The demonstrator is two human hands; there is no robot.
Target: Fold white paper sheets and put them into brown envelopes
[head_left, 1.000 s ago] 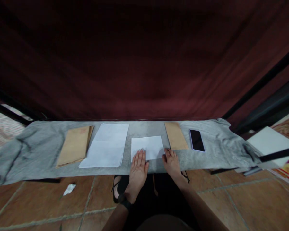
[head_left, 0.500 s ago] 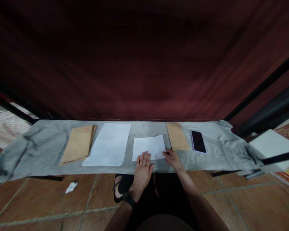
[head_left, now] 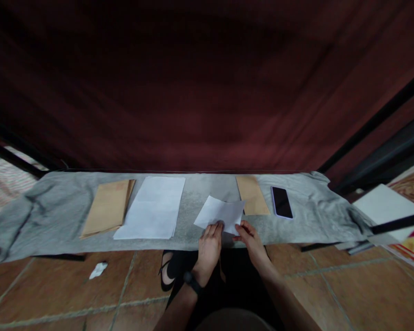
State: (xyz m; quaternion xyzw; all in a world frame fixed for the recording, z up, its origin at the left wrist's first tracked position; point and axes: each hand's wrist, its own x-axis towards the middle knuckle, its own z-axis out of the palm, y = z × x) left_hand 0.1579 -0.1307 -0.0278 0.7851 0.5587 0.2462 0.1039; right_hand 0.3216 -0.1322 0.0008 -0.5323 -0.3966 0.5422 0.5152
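Observation:
A folded white sheet of paper (head_left: 218,211) lies askew at the middle of the cloth-covered bench, its right part bent upward. My left hand (head_left: 209,242) is closed at its near edge, fingers drawn together and gripping the paper there. Between thumb and fingers, my right hand (head_left: 251,239) pinches the near right corner. To the left sits a stack of larger white paper (head_left: 153,209). Just beyond the right hand lies a single brown envelope (head_left: 252,195).
A pile of brown envelopes (head_left: 106,207) lies left of the white stack. A phone (head_left: 282,202) rests right of the single envelope. Grey cloth (head_left: 310,207) covers the narrow bench. Behind it hangs a dark red curtain (head_left: 200,115), with black bars at both sides.
The folded sheet has turned and bent up from lying flat. My left hand has gone from flat on it to curled at its edge; my right hand has taken its corner.

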